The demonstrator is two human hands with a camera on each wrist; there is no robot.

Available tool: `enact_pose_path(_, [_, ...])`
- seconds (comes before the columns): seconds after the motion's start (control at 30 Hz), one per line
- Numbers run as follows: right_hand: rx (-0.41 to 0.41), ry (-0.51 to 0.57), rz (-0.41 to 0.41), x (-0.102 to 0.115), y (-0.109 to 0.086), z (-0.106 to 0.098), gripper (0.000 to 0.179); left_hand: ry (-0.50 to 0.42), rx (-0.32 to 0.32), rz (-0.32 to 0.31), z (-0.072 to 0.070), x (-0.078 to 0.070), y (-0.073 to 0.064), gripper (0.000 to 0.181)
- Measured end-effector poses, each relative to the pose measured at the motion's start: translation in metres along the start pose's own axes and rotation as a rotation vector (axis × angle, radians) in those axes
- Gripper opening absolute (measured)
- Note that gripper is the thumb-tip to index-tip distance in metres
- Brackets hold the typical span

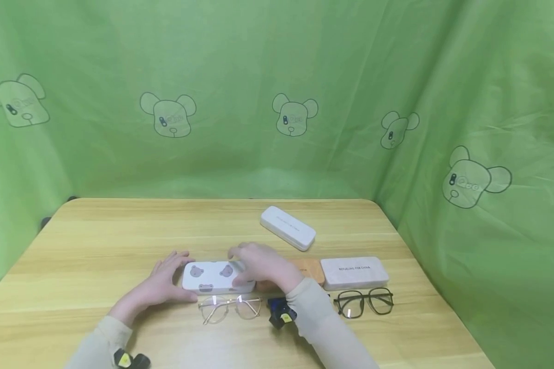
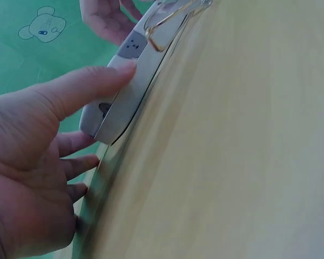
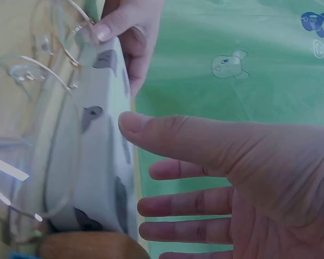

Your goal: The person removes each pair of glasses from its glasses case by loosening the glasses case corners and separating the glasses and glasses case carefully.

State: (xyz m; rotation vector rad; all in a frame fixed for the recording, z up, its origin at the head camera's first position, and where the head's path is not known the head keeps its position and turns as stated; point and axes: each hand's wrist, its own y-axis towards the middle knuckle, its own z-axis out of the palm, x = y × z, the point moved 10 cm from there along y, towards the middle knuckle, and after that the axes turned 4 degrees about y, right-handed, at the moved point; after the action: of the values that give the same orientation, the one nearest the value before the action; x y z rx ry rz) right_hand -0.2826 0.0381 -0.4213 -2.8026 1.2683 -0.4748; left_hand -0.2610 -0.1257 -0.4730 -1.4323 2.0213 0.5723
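Observation:
A white glasses case [image 1: 212,277] printed with grey bear heads lies lengthwise on the table. My left hand [image 1: 167,281] holds its left end, thumb along the front side and fingers behind. Over the right end reaches my right hand [image 1: 260,264]. Its thumb [image 3: 167,135] is by the case's top edge, while its straight, spread fingers stand apart from the back side. Just in front of the case rest clear round glasses [image 1: 229,309] with thin gold-coloured frames. Whether the case is latched cannot be seen.
Right of the bear case are an orange case [image 1: 310,271], partly hidden by my right arm, and a pale lettered case [image 1: 354,272]. Black-framed glasses [image 1: 363,302] lie before the pale one. Farther back, another white case [image 1: 288,227] sits at an angle. Green cloth [image 1: 240,154] surrounds the table.

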Motion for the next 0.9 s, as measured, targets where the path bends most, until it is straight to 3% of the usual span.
enact_pose_path(0.47, [-0.091, 0.14, 0.061, -0.035, -0.014, -0.034, 0.057, -0.154, 0.077, -0.042, -0.011, 0.0, -0.002, 0.093])
enact_pose_path(0.73, [-0.177, 0.203, 0.096, -0.058, -0.024, -0.055, 0.056, -0.176, 0.081, -0.039, -0.028, -0.009, -0.002, 0.068])
enact_pose_path(0.9, [-0.236, 0.207, 0.148, -0.079, -0.032, -0.067, 0.056, -0.186, 0.086, -0.036, -0.034, -0.018, 0.003, 0.063])
